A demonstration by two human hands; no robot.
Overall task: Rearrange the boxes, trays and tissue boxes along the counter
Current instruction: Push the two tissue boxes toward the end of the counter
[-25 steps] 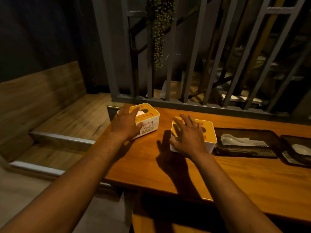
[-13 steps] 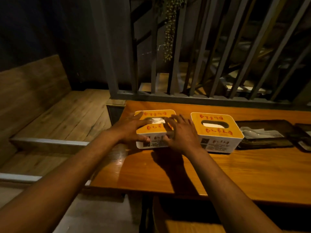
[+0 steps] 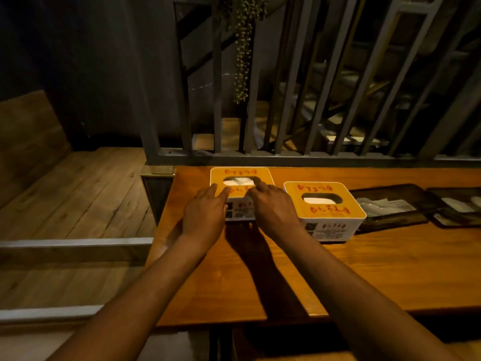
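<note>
Two white tissue boxes with orange lids stand on the wooden counter (image 3: 390,269). The left tissue box (image 3: 242,174) sits near the counter's left end, close to the railing. The right tissue box (image 3: 325,209) stands beside it, a little nearer to me. My left hand (image 3: 205,212) and my right hand (image 3: 273,207) both hold the left box at its near edge, fingertips on the lid. Its front face is partly hidden behind my hands.
Two dark trays (image 3: 390,220) (image 3: 453,220) holding white spoons lie to the right of the boxes. A grey metal railing (image 3: 286,158) runs along the counter's far edge. Left of the counter is a wooden bench (image 3: 78,191).
My right hand left the right tissue box and joined my left hand on the left box. That box was straightened and slid back toward the railing.
</note>
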